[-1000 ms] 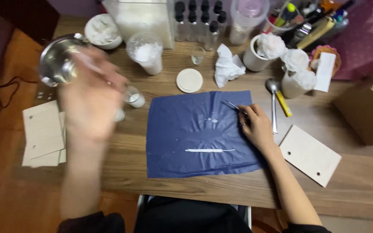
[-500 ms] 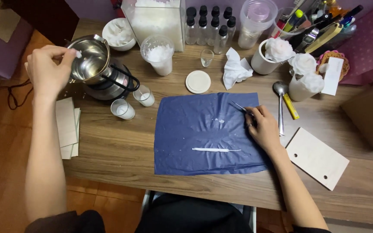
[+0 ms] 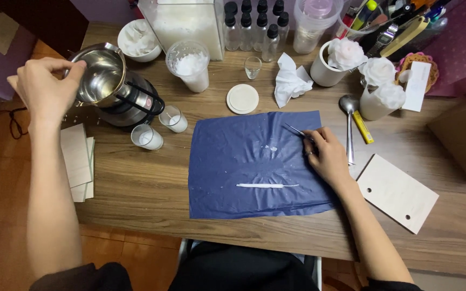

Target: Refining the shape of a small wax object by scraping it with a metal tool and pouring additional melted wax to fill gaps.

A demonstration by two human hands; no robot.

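Tweezers (image 3: 296, 130): thin metal, pinched in the right hand (image 3: 327, 156); long axis runs diagonally, tips pointing up and left over the top right part of the blue sheet (image 3: 227, 188).
Right hand: fingers closed narrow on the tweezers, resting on the sheet's right edge.
Metal pot (image 3: 101, 75): sits on a black burner stand at the far left of the surface (image 3: 136, 183), open mouth up.
Left hand (image 3: 44, 89): fingertips pinch the pot's left rim.
White stick (image 3: 265, 185): lies on the sheet, long axis left to right, well apart from the tweezers.
Small glass cups (image 3: 146, 137): two, just beside the pot stand, between it and the sheet.
Spoon (image 3: 348, 126): just right of the right hand, handle pointing toward the near edge.
Open room: bare wood between the cups and the sheet's left edge, and along the near edge.
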